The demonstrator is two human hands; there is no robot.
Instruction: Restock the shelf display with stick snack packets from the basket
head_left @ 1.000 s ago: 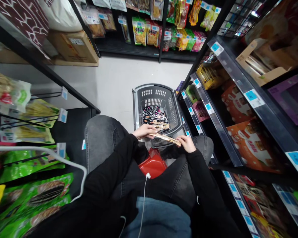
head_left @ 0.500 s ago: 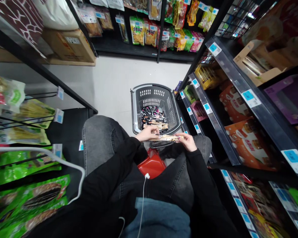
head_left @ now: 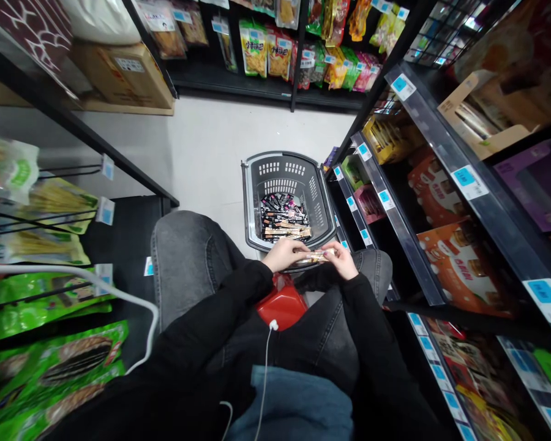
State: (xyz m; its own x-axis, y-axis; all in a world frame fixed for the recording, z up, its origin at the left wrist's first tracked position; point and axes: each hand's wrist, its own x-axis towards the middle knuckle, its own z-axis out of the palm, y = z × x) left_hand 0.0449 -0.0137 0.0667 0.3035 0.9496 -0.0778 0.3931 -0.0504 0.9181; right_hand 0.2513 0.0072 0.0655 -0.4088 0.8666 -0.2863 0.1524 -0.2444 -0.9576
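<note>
Grocery shop, racks [head_left: 266, 88] w/ pkgd snacks [head_left: 253, 54], blue/wht price tags [head_left: 470, 182]

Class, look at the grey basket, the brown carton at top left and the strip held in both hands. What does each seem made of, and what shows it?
Basket: probably moulded plastic, satin; regular slots in its walls.
Carton: likely cardboard, matte; plain brown, flat sides.
Strip: finish unclear, perhaps paper or film; printed-looking, too small to settle.

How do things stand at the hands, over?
Left hand and right hand both holding slim packet. Packet by near rim of basket. Red object below hands, not blocking basket.
</note>
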